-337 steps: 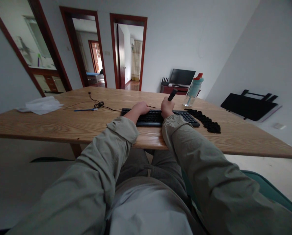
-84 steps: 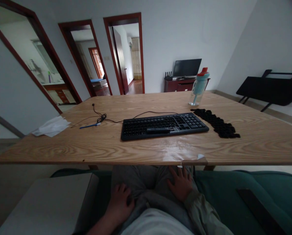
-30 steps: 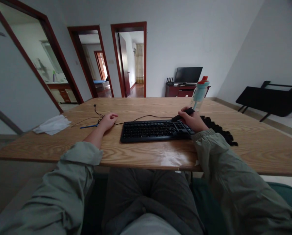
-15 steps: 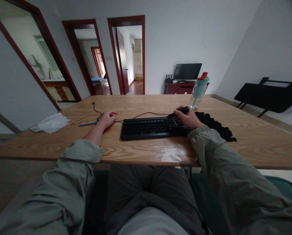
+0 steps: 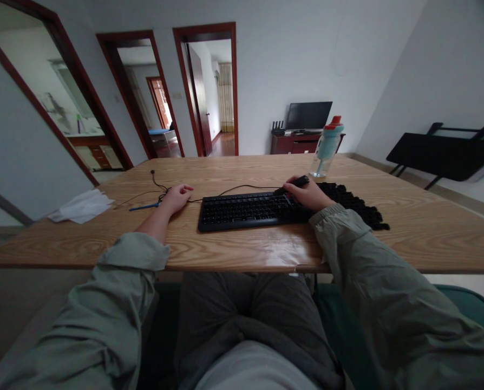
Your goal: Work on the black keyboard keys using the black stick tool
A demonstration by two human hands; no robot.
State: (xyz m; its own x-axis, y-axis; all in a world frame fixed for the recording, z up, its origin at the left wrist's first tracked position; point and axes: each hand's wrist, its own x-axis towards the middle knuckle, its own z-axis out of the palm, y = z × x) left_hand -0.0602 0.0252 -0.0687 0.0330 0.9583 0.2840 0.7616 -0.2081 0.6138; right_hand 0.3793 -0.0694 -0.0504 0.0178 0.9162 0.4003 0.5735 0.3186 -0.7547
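A black keyboard (image 5: 246, 210) lies on the wooden table in front of me. My right hand (image 5: 309, 195) is closed around a black stick-shaped tool (image 5: 302, 181), whose dark tip points left and down at the keyboard's upper right part. The tool's exact kind is hard to make out. Beside that hand, rows of small black pieces that look like keycaps (image 5: 355, 206) cover a patch of table. My left hand (image 5: 178, 197) rests on the table left of the keyboard, fingers loosely bent and apart, holding nothing visible. Close to it are a thin blue tool (image 5: 143, 206) and a coiled black cable (image 5: 161, 189).
A clear bottle (image 5: 325, 149) with a red and teal lid stands behind the keycap-like pieces. Crumpled white tissue (image 5: 82, 206) lies at the table's left. Beyond the table (image 5: 234, 254) are a television (image 5: 309, 115) on a cabinet and a black folded table (image 5: 445, 154).
The whole view has shifted slightly. My right hand stays over the keyboard's right side with the black tool, its grip much the same. My left hand remains in place.
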